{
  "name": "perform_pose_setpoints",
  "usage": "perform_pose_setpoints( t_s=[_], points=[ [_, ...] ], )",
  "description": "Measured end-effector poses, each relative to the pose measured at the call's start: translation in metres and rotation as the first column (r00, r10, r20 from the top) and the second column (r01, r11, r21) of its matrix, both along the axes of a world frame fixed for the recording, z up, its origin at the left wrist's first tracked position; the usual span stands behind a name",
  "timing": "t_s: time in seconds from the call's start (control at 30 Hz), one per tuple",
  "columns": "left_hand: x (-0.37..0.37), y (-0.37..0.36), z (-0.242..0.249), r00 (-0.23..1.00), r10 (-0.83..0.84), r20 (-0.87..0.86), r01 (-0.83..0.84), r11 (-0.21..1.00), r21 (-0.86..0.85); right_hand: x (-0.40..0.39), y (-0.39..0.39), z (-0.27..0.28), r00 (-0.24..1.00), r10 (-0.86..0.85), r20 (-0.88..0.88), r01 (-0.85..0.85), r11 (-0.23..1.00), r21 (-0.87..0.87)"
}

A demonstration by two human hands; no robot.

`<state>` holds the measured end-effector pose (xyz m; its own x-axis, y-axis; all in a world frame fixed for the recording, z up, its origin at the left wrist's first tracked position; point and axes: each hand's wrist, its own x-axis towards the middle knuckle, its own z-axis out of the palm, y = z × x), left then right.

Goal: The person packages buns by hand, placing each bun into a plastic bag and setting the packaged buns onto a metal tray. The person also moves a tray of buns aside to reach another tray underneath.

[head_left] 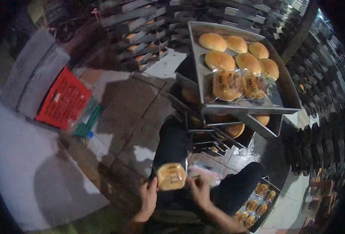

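As the left hand (pixel 148 194) grips a wrapped bun (pixel 171 176), the right hand (pixel 200 192) curls alongside. Its hold is unclear.

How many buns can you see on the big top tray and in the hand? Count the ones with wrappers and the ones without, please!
Bare buns on the top tray: 6
Wrapped buns on that tray: 2
Wrapped bun in the left hand: 1
Total: 9 buns
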<state>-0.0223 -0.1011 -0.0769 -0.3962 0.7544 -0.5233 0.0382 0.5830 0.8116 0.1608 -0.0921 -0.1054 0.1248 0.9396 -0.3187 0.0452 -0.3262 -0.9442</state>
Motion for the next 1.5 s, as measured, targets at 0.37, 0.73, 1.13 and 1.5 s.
perform_pose_setpoints(
  t_s=[0.37,0.73,1.13,1.5],
  points=[
    [0.012,0.033,0.109,0.843,0.251,0.477,-0.516,0.628,0.582,0.099,0.104,0.195,0.895,-0.217,0.39,-0.181,0.622,0.761],
    [0.041,0.061,0.031,0.816,0.067,0.574,-0.325,0.875,0.359,0.164,0.082,0.038,0.575,-0.506,0.643,0.116,0.829,0.548],
    [0.092,0.092,-0.039,0.873,-0.342,0.347,0.226,0.915,0.334,0.056,-0.02,-0.065,0.329,0.045,0.943,-0.559,0.814,0.156],
    [0.108,0.072,-0.066,0.808,-0.492,0.323,0.241,0.778,0.58,0.084,0.029,-0.034,0.16,0.055,0.986,-0.736,0.672,0.082]
  ],
)
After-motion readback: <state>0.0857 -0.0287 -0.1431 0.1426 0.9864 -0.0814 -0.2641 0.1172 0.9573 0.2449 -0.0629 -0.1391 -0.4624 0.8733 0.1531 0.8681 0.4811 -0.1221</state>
